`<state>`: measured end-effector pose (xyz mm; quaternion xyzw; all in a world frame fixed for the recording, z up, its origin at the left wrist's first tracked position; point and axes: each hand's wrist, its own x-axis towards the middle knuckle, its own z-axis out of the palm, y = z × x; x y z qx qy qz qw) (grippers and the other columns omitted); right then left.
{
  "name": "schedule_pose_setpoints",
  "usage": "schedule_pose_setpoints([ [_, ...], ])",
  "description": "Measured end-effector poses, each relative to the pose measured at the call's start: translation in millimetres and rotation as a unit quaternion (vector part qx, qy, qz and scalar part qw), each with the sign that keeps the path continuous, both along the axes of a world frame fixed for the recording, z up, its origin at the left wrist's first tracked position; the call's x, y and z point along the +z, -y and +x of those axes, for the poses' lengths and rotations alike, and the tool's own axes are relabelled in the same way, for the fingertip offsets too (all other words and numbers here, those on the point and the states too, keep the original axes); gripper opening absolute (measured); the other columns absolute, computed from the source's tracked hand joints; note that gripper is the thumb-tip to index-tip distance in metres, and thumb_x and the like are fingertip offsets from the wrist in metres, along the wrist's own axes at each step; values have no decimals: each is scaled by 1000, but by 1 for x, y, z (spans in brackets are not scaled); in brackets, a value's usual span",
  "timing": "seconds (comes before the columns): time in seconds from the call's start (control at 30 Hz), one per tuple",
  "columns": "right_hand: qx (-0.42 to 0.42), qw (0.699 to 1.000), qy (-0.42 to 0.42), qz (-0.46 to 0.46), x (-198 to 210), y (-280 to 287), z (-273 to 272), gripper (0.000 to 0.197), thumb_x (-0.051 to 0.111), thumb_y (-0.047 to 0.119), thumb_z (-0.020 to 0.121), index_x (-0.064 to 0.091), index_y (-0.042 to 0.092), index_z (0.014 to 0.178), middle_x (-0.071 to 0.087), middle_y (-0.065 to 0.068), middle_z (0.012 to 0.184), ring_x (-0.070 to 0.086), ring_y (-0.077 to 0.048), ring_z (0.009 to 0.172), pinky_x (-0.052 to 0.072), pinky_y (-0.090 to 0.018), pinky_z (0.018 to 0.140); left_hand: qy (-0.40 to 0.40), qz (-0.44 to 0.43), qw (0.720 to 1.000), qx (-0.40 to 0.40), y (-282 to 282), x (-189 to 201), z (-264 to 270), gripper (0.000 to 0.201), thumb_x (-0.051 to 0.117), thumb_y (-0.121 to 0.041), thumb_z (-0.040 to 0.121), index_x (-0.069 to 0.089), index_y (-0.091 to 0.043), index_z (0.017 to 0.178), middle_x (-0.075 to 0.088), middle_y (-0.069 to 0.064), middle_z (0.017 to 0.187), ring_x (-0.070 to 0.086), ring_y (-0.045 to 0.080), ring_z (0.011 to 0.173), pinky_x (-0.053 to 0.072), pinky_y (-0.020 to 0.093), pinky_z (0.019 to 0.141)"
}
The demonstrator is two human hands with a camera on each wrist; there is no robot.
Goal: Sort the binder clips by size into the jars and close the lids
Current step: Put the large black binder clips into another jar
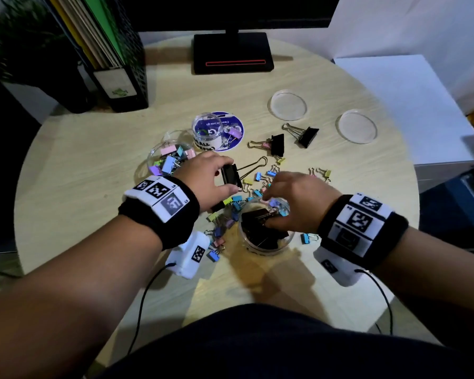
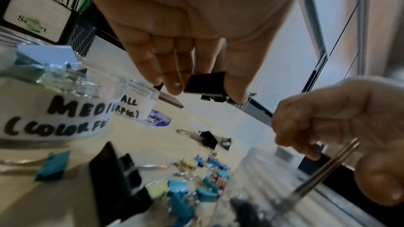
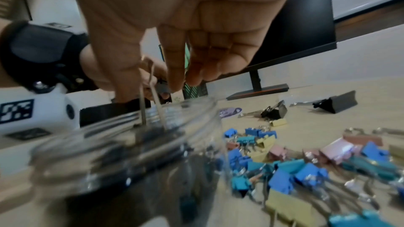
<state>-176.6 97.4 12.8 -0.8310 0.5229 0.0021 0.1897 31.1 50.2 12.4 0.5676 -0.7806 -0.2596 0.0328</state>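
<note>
1. The left hand point(image 1: 214, 177) is pinching a large black binder clip point(image 1: 231, 175) between thumb and fingertips, its grip closed on the clip's flat black body; the clip's gold wire handles are pointing toward the counter's far edge.
2. In the left wrist view, the same clip point(image 2: 206, 82) is sitting clamped between the thumb and the fingers point(image 2: 172, 84), held above the counter point(image 1: 80, 165).
3. The right hand point(image 1: 296, 201) is reaching into the mouth of a clear jar point(image 1: 266, 242) near the counter's near edge, its grip closed on the wire handles point(image 3: 150, 92) of a black clip, with the thumb and forefinger pinching them.
4. That jar is round, transparent plastic, holding several large black clips.
5. A second clear jar point(image 1: 170, 160), labelled "MEDIUM (COLORFUL)" in the left wrist view, is standing toward the counter's left edge and holding pastel clips in pink, blue, green and purple.
6. A third, smaller jar point(image 1: 207, 129) is standing beyond it, on a round purple disc point(image 1: 233, 127).
7. Small colourful clips point(image 1: 230, 209) are lying scattered around the middle of the counter, between the jars.
8. Two more large black clips point(image 1: 277, 144) point(image 1: 307, 135) are lying toward the far right.
9. Two clear round lids point(image 1: 288, 105) point(image 1: 356, 127) are lying flat near the counter's far right edge.
10. The counter is round, with a pale wood-grain surface.
</note>
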Motion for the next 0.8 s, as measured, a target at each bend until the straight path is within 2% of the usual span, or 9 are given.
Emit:
schedule_pose_setpoints([
  [0.1, -36, 996, 74, -37, 8, 0, -12, 56, 70, 55, 68, 62, 18, 111, 59, 1, 101, 55, -16, 84, 44, -28, 74, -64, -3, 998, 2, -8, 8, 1, 59, 73, -40, 75, 53, -27, 129, 51, -5, 128, 55, 12, 102, 46, 32, 93],
  [0.23, -131, 968, 210, -30, 16, 2, -20, 59, 76, 40, 71, 52, 19, 120, 55, 11, 93, 54, -3, 67, 44, -19, 65, -126, -5, 992, -27, -20, 15, -6, 57, 77, -34, 72, 57, -28, 125, 54, -9, 121, 56, 9, 93, 49, 31, 87],
  [0.3, -150, 957, 250, -7, 15, 2, -19, 48, 74, 30, 76, 55, 20, 119, 60, 11, 86, 58, -2, 67, 48, -18, 69, -141, -15, 989, -44, -23, 15, -13, 56, 76, -37, 71, 57, -29, 124, 53, -14, 116, 55, 7, 94, 48, 27, 87],
  [0.37, -164, 951, 262, 8, 15, 2, -17, 23, 68, 18, 83, 64, 16, 105, 61, 14, 74, 60, -3, 65, 51, -27, 73, -144, -32, 988, -53, -25, 14, -20, 57, 75, -39, 71, 57, -30, 124, 51, -16, 116, 51, 3, 94, 42, 22, 86],
  [0.43, -175, 950, 258, 27, 14, 4, -17, 11, 60, 9, 87, 67, 15, 93, 56, 20, 63, 55, 5, 56, 48, -23, 67, -139, -33, 989, -50, -25, 12, -25, 64, 76, -39, 71, 51, -32, 129, 50, -14, 125, 47, 1, 96, 36, 17, 84],
  [0.53, -200, 947, 248, 31, 13, 5, -22, 26, 50, 2, 89, 62, 24, 80, 53, 18, 61, 52, 5, 50, 41, -15, 54, -118, -8, 992, -34, -28, 8, -28, 76, 73, -40, 74, 36, -34, 139, 42, -12, 136, 48, 2, 100, 39, 20, 86],
  [0.6, -227, 933, 276, 33, 12, 5, -30, 37, 47, -1, 88, 56, 32, 74, 55, 12, 64, 51, 1, 47, 41, -16, 52, -63, 9, 997, -31, -30, 3, -28, 68, 66, -41, 81, 34, -32, 141, 43, -9, 137, 50, 6, 104, 41, 24, 90],
  [0.7, -237, 929, 282, 43, 16, 2, -38, 37, 45, -5, 86, 57, 29, 77, 55, 8, 62, 50, 1, 46, 40, -15, 49, 13, 23, 999, -45, -33, -9, -29, 50, 55, -40, 89, 43, -29, 136, 49, -4, 133, 51, 14, 113, 37, 24, 92],
  [0.8, -203, 957, 204, 48, 20, 1, -39, 30, 47, -5, 82, 67, 16, 87, 54, 9, 60, 52, -5, 53, 39, -16, 52, 26, 31, 999, -29, -36, -17, -29, 39, 55, -34, 91, 52, -32, 129, 57, -1, 126, 54, 18, 112, 42, 27, 92],
])
